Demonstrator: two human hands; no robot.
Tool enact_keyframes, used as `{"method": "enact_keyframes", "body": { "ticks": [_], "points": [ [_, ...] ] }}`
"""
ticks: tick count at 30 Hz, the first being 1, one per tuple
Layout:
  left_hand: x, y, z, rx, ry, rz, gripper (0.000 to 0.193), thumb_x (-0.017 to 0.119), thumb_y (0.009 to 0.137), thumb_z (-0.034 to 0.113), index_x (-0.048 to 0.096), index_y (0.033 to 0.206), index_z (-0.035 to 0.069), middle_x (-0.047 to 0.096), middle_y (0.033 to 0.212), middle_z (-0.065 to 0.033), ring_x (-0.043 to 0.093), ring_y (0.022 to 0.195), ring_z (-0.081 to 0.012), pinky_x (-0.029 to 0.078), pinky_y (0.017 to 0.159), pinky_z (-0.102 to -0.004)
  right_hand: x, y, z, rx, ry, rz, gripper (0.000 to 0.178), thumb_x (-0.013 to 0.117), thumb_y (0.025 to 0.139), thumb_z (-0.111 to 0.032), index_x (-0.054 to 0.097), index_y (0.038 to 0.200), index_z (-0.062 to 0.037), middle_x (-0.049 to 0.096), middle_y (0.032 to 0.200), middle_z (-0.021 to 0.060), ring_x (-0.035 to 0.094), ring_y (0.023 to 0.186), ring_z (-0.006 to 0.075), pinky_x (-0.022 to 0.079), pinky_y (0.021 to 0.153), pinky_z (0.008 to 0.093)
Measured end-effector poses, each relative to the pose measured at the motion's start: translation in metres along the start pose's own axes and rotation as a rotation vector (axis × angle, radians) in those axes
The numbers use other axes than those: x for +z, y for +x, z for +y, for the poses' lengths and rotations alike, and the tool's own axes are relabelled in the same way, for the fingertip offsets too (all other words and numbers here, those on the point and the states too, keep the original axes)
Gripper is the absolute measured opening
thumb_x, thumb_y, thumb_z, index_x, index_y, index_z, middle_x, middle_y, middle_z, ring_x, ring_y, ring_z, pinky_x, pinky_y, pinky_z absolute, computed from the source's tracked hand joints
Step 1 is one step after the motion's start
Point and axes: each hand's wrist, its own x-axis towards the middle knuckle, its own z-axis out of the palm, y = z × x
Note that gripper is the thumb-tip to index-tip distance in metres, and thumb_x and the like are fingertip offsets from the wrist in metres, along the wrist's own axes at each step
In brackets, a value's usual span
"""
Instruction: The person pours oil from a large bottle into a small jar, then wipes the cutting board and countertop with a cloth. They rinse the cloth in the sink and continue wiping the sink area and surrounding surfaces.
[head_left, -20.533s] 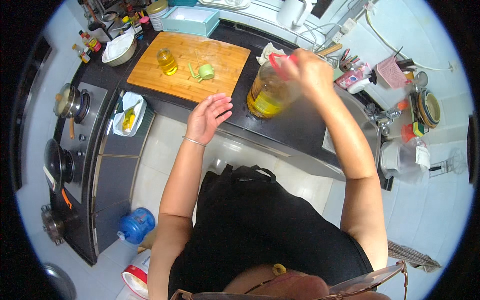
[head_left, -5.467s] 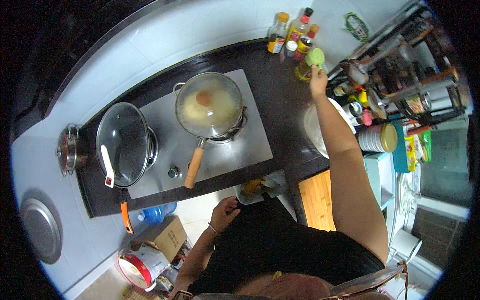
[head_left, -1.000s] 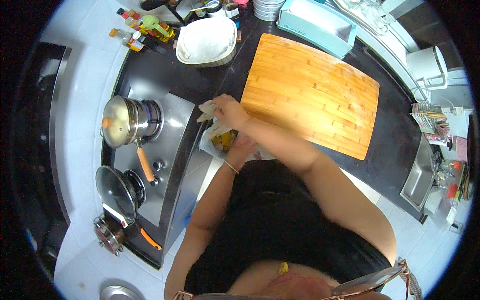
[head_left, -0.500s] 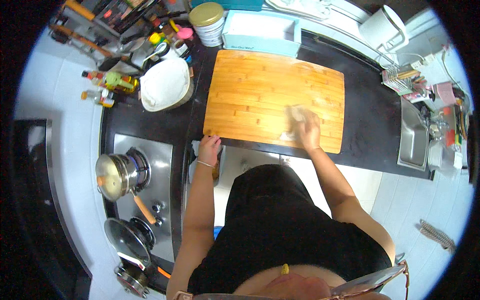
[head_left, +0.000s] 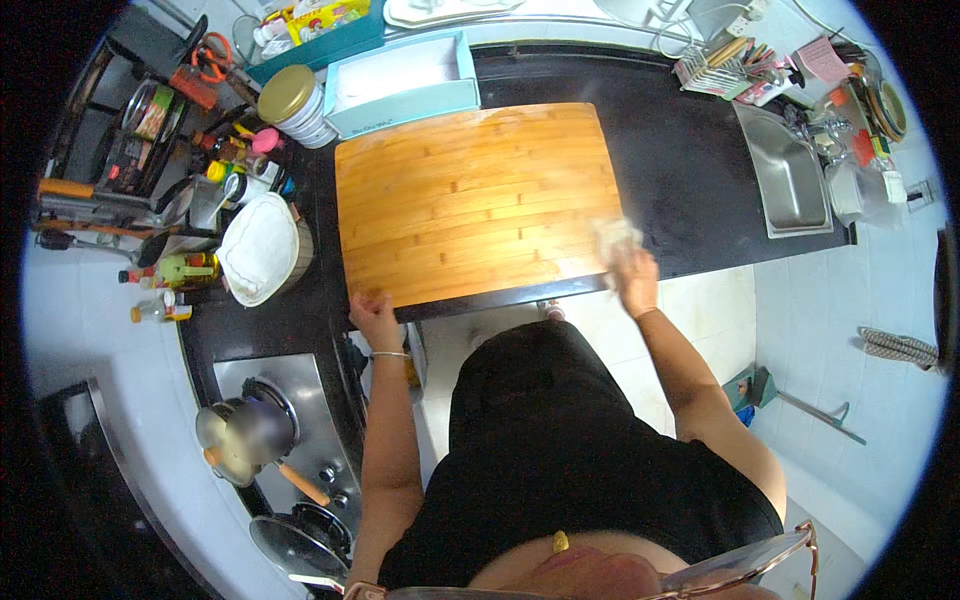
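Note:
A large bamboo cutting board (head_left: 470,200) lies on the dark countertop in front of me. At its near left corner my left hand (head_left: 373,310) grips the board, fingers curled at the edge. My right hand (head_left: 636,278) is closed on a pale cloth (head_left: 612,238) at the board's near right corner. Motion smears the cloth and the fingertips, so the cloth's folds do not show clearly. Faint whitish marks dust the board's far edge.
Left of the board stand a tub of white powder (head_left: 262,248), a gold-lidded can (head_left: 292,100) and several bottles (head_left: 180,270). A light-blue box (head_left: 402,85) sits behind it. A pot (head_left: 228,445) is on the stove at left; a steel sink (head_left: 788,165) is at right.
My view has turned, so the board appears farther left. My right hand has swept the cloth from the board's near middle to its right edge. The left hand stays at its corner.

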Motion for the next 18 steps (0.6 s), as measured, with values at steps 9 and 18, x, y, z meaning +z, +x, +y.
{"method": "enact_keyframes", "body": {
  "ticks": [9, 18],
  "points": [
    [0.107, -0.049, 0.126, 0.334, 0.474, -0.423, 0.074, 0.069, 0.075, 0.023, 0.030, 0.134, 0.001, 0.019, 0.139, -0.0229, 0.023, 0.128, -0.0389, 0.027, 0.103, -0.0418, -0.006, -0.006, 0.058, 0.118, 0.031, 0.032, 0.063, 0.057, 0.073, -0.007, 0.038, 0.132, -0.0098, 0.046, 0.123, 0.0215, 0.044, 0.111, 0.0383, 0.036, 0.093, 0.0469],
    [0.196, -0.010, 0.174, 0.028, 1.026, -0.737, 0.131, 0.076, 0.057, 0.055, -0.012, 0.141, 0.005, -0.017, 0.145, -0.0232, -0.018, 0.133, -0.0413, 0.004, 0.103, -0.0621, -0.013, 0.053, 0.225, 0.453, -0.087, -0.051, 0.044, 0.052, 0.075, -0.004, 0.053, 0.119, -0.0049, 0.052, 0.114, 0.0201, 0.047, 0.099, 0.0408, 0.042, 0.084, 0.0435]
  ]
}}
